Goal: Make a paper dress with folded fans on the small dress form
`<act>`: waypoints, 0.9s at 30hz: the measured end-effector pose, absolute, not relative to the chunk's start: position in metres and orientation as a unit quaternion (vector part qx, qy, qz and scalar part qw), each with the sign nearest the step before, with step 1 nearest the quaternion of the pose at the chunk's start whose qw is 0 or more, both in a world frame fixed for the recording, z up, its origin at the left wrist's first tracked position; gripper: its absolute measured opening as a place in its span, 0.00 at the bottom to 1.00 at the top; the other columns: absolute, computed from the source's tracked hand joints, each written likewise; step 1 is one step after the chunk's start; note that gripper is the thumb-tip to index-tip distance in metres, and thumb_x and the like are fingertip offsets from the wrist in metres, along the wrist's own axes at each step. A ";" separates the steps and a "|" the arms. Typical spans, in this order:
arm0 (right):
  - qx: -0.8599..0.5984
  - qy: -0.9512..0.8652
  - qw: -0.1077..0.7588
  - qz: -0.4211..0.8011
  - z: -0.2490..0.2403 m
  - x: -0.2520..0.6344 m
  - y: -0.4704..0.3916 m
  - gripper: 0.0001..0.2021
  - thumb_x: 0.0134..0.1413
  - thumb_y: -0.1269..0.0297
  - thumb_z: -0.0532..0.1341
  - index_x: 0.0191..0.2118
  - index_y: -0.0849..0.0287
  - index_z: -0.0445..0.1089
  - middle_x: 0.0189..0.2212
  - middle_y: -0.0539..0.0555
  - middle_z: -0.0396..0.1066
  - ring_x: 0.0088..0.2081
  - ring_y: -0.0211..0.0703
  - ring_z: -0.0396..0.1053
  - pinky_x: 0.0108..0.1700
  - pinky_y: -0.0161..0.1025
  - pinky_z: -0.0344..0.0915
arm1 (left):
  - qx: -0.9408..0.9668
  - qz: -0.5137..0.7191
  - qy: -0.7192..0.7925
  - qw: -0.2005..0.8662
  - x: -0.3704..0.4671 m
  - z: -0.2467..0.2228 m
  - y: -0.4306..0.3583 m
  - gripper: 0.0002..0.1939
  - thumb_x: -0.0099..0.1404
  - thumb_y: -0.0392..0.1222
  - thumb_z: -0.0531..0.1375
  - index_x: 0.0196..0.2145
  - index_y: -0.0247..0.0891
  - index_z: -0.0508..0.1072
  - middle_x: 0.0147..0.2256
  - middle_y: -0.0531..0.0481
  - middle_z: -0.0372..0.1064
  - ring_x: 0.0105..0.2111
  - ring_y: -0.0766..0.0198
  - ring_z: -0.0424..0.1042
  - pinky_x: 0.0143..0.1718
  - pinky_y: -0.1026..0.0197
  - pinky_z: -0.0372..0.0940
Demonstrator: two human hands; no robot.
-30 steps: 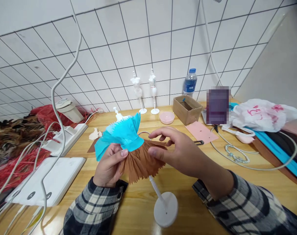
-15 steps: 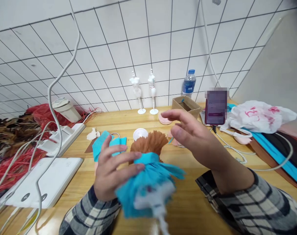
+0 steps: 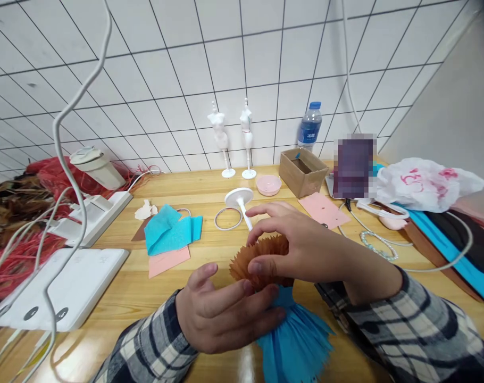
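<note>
A small white dress form on a stand (image 3: 245,215) lies tilted between my hands, its round base pointing away from me. Around it are a brown pleated paper ruffle (image 3: 242,260) and, nearer to me, blue pleated paper (image 3: 295,340). My left hand (image 3: 230,314) is closed on the paper-dressed form where blue meets brown, its thumb raised. From the right, my right hand (image 3: 301,244) curls over the brown ruffle, thumb on the near side and fingers on the far side. The form's torso is hidden.
Two bare dress forms (image 3: 247,133) stand by the tiled wall, near a pink dish (image 3: 268,185), a cardboard box (image 3: 301,178) and a bottle (image 3: 309,127). Blue paper (image 3: 168,234) and a white ring (image 3: 228,218) lie on the table. A cable (image 3: 58,143) hangs at left.
My right hand has come down from the air onto the brown ruffle. The dressed form has shifted right and toward me, and my left hand has moved right with it.
</note>
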State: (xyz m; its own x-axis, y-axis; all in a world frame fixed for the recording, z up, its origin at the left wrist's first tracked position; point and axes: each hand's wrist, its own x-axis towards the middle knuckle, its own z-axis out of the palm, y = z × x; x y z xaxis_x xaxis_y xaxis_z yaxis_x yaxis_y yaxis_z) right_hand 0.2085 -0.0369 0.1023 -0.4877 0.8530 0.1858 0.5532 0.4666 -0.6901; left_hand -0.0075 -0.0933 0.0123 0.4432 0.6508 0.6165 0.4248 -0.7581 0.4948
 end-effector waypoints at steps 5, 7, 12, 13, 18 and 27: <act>-0.417 -0.859 0.218 0.203 0.093 0.201 -0.041 0.13 0.42 0.54 0.71 0.27 0.56 0.72 0.57 0.55 0.66 0.59 0.59 0.58 0.58 0.59 0.53 | 0.899 0.358 0.247 -0.050 0.001 0.024 -0.100 0.19 0.65 0.34 0.61 0.46 0.61 0.73 0.35 0.66 0.79 0.33 0.64 0.68 0.67 0.51 0.38; -0.415 -0.865 0.211 0.187 0.086 0.199 -0.039 0.09 0.44 0.62 0.70 0.26 0.57 0.69 0.54 0.54 0.68 0.58 0.56 0.60 0.58 0.57 0.52 | 0.902 0.349 0.253 -0.035 0.004 0.021 -0.105 0.21 0.65 0.32 0.60 0.47 0.61 0.72 0.37 0.66 0.79 0.33 0.65 0.69 0.66 0.53 0.42; -0.463 -0.832 0.266 0.151 0.080 0.202 -0.028 0.09 0.47 0.70 0.63 0.37 0.55 0.68 0.47 0.54 0.71 0.52 0.53 0.65 0.55 0.53 0.57 | 0.897 0.355 0.262 0.023 0.010 0.014 -0.102 0.24 0.62 0.31 0.63 0.48 0.63 0.72 0.41 0.64 0.79 0.38 0.65 0.74 0.66 0.50 0.47; -0.468 -0.820 0.295 0.144 0.082 0.205 -0.025 0.10 0.49 0.70 0.63 0.39 0.56 0.68 0.48 0.55 0.71 0.52 0.52 0.65 0.55 0.51 0.58 | 0.900 0.354 0.252 0.036 0.009 0.015 -0.094 0.24 0.62 0.31 0.63 0.48 0.63 0.72 0.43 0.62 0.78 0.42 0.64 0.75 0.67 0.48 0.46; -0.497 -0.720 0.454 0.169 0.085 0.224 -0.012 0.10 0.53 0.66 0.61 0.42 0.55 0.68 0.50 0.55 0.70 0.53 0.49 0.66 0.55 0.49 0.61 | 0.826 0.448 0.279 0.201 -0.005 0.040 -0.049 0.24 0.58 0.27 0.63 0.48 0.52 0.73 0.47 0.53 0.76 0.47 0.58 0.75 0.65 0.43 0.49; -0.587 -0.572 0.484 0.308 -0.004 0.249 -0.016 0.12 0.54 0.57 0.59 0.40 0.59 0.69 0.35 0.55 0.73 0.35 0.44 0.70 0.36 0.40 0.66 | 0.762 0.441 0.431 0.198 -0.031 0.140 -0.027 0.14 0.52 0.36 0.68 0.37 0.44 0.73 0.36 0.52 0.73 0.37 0.59 0.73 0.38 0.62 0.67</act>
